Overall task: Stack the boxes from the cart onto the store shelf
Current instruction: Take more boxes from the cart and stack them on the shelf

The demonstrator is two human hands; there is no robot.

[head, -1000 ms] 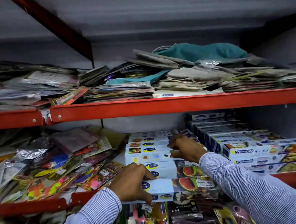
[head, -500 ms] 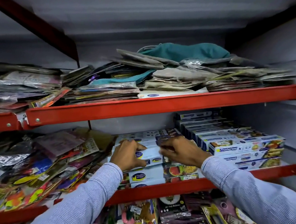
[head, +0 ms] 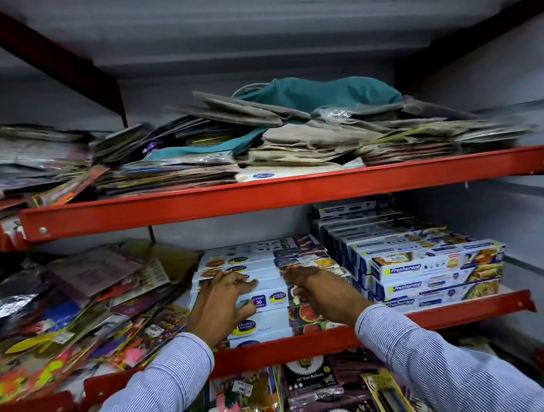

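Observation:
A stack of long white and blue wrap boxes [head: 265,324] lies on the middle red shelf [head: 305,347], fruit pictures on their right ends. My left hand [head: 221,304] grips the left part of the front top box [head: 271,296], fingers over its top edge. My right hand [head: 323,290] holds the same box's right part, thumb on its front. More boxes of this kind [head: 251,255] lie in rows behind. No cart is in view.
A taller stack of Freshwrapp boxes [head: 433,269] stands right of my hands. Loose colourful packets [head: 73,313] are heaped on the left. The upper shelf [head: 263,196] holds flat bags and a teal cloth [head: 318,91]. Foil balloon packs [head: 310,388] hang below.
My left hand rose from the lower front box to the top box, and both hands now hold it. The view shifted up and left.

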